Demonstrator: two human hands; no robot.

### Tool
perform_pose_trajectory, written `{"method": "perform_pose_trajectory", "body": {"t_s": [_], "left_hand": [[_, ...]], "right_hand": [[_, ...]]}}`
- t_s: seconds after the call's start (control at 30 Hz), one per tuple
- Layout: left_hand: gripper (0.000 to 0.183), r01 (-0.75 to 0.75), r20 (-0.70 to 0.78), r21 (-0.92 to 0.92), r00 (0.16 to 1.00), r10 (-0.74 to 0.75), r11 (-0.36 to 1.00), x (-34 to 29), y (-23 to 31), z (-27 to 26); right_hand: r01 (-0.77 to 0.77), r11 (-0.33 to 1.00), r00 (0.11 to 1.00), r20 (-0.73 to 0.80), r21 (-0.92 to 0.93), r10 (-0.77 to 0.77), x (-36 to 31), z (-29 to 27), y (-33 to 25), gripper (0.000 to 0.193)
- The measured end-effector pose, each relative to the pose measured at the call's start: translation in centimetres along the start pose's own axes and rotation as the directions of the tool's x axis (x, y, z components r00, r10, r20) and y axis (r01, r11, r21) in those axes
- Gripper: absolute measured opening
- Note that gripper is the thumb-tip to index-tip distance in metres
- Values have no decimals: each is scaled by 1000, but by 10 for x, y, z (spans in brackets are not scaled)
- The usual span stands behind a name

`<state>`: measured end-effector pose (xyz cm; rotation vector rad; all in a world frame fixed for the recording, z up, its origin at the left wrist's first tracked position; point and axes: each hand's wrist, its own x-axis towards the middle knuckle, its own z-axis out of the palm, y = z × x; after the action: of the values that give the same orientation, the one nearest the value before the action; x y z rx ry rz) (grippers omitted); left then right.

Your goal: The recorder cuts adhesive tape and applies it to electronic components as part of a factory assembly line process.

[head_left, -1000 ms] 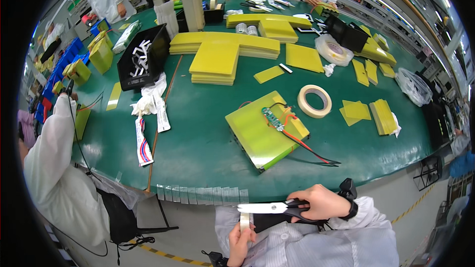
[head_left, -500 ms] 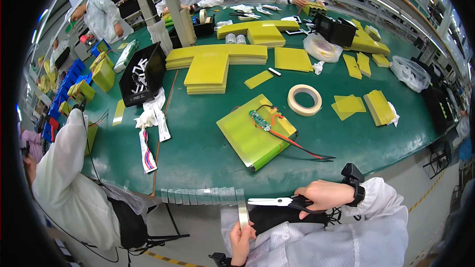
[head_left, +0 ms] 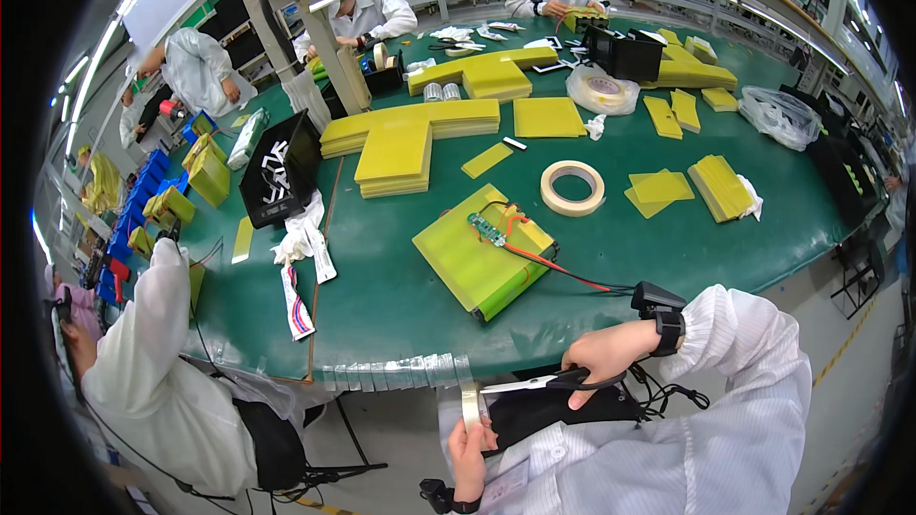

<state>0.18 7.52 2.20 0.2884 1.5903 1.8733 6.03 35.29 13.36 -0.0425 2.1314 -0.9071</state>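
Observation:
Below the front table edge, my left hand (head_left: 468, 446) pinches a narrow roll of clear tape (head_left: 470, 407). A band of tape runs up from the roll to the edge. My right hand (head_left: 611, 355) has its fingers through the handles of black-handled scissors (head_left: 520, 384), whose pale blades point left and reach the tape just above the roll. Left of there, several short clear tape strips (head_left: 386, 375) hang side by side from the edge. Beyond my hands lies a yellow-green battery pack (head_left: 477, 257) with a green circuit board (head_left: 487, 229) and red and black wires on top.
A masking tape roll (head_left: 572, 188) lies behind the pack. Stacks of yellow sheets (head_left: 396, 157) and a black bin (head_left: 277, 172) with white pieces stand farther back. A tube (head_left: 297, 305) lies at left. A co-worker's sleeve (head_left: 157, 300) is close on the left; others sit across the table.
The scissors have moved to the tape, and their blades now show narrower. My left hand still holds the roll. The whole view has shifted slightly.

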Motion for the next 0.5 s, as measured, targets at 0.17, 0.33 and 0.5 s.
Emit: {"method": "perform_pose_trajectory", "body": {"t_s": [0.17,0.33,0.5], "left_hand": [[20,-10,3,-33,1000,10,999,1,0,1],[18,-29,37,-81,999,32,996,1,-4,-3],[18,-24,31,-66,999,26,998,1,-6,-3]], "right_hand": [[0,1000,999,-35,-21,-1,7,-2,-2,72],[20,999,997,-68,-41,-22,11,-5,-9,72],[13,997,998,-53,-70,-17,22,-9,-10,70]]}}
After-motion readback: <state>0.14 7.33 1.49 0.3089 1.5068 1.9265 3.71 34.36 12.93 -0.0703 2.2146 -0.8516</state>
